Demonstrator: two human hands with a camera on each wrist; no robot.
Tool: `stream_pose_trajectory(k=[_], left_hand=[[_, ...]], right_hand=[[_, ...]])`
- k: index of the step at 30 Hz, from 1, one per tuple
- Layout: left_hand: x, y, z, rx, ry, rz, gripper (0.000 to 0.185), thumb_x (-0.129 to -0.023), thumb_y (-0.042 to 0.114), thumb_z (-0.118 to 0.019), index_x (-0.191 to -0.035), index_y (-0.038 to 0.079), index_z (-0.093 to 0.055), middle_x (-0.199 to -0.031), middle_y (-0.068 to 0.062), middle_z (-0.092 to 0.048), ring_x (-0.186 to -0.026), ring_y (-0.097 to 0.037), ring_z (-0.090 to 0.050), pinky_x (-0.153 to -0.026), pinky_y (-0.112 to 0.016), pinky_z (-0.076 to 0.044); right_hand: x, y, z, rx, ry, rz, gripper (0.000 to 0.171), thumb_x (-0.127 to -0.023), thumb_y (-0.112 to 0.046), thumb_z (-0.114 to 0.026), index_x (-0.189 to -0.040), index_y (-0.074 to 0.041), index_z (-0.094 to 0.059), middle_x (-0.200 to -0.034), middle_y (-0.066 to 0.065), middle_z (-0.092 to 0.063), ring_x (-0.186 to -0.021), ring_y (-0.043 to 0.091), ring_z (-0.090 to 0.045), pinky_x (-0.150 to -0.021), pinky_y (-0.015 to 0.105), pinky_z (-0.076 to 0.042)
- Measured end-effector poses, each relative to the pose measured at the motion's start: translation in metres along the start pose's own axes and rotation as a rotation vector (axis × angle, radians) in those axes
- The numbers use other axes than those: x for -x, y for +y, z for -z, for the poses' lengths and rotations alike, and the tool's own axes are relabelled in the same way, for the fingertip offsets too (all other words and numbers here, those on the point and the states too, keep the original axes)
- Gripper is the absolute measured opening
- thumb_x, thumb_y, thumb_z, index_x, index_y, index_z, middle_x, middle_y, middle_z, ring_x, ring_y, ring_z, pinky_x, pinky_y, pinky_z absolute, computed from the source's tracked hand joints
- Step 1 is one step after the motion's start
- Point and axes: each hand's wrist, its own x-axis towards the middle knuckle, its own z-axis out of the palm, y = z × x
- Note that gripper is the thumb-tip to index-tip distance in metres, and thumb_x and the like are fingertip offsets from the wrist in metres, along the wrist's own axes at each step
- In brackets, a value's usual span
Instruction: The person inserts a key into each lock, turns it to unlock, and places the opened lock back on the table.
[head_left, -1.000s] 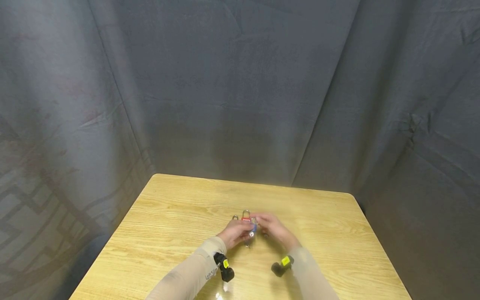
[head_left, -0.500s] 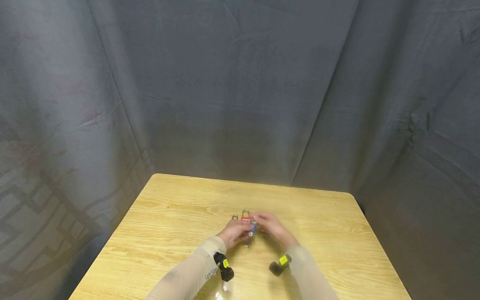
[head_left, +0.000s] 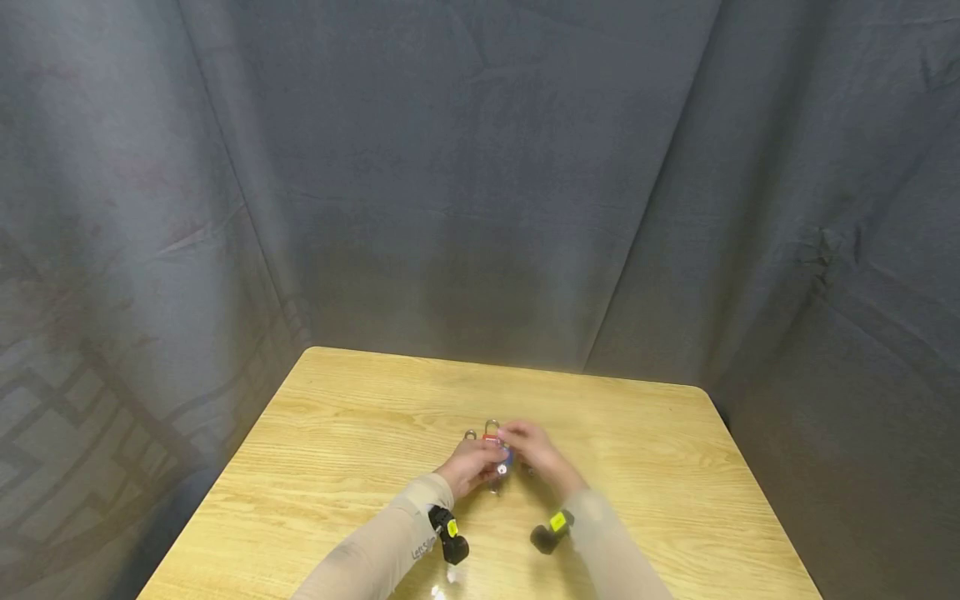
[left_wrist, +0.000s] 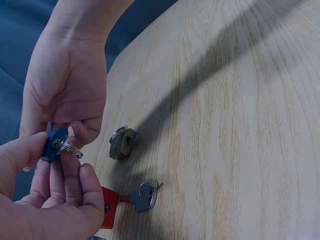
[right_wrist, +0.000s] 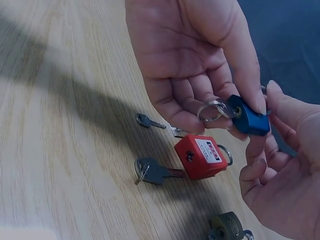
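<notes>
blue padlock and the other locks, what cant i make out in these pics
Blue padlock: right wrist view, the left hand and right hand hide much of its shackle.
Red padlock: right wrist view, its label's writing is too small to read.
Brass padlock: right wrist view, cut off by the bottom edge.
Metal lock: right wrist view, mostly hidden by the left hand.

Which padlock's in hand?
The blue padlock: the left hand pinches its body. The red padlock, brass-coloured padlock and mostly hidden silvery padlock all rest on the table.
</notes>
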Motion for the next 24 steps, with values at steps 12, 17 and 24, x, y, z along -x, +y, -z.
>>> stream_pose_trajectory(k=[12,17,24], left_hand=[[0.002,0.002,-0.003,0.003,0.006,0.000,0.020,-0.088,0.010,-0.066,-0.102,-0.005,-0.063,-0.092,-0.003,-0.061,-0.077,-0.012,-0.058,-0.076,-0.024,-0.055],[0.002,0.002,-0.002,0.005,-0.006,0.003,0.024,-0.089,0.010,-0.066,-0.106,-0.006,-0.063,-0.095,-0.004,-0.061,-0.078,-0.012,-0.059,-0.076,-0.023,-0.055],[0.001,0.000,0.000,0.009,-0.008,-0.016,0.034,-0.089,0.010,-0.066,-0.117,-0.010,-0.059,-0.102,-0.007,-0.062,-0.081,-0.013,-0.060,-0.078,-0.026,-0.056]], right_hand=[[0.002,-0.006,-0.007,0.023,0.046,-0.039,0.027,-0.095,-0.013,-0.057,-0.108,0.011,-0.059,-0.101,0.017,-0.064,-0.079,0.016,-0.056,-0.069,0.026,-0.049],[0.005,-0.008,-0.006,0.049,0.035,-0.033,0.028,-0.096,-0.019,-0.057,-0.109,0.005,-0.062,-0.103,0.014,-0.065,-0.085,0.016,-0.058,-0.074,0.027,-0.051],[0.012,-0.001,0.004,0.046,0.084,-0.021,0.037,-0.099,-0.028,-0.053,-0.117,0.004,-0.060,-0.111,0.018,-0.063,-0.093,0.023,-0.058,-0.081,0.039,-0.053]])
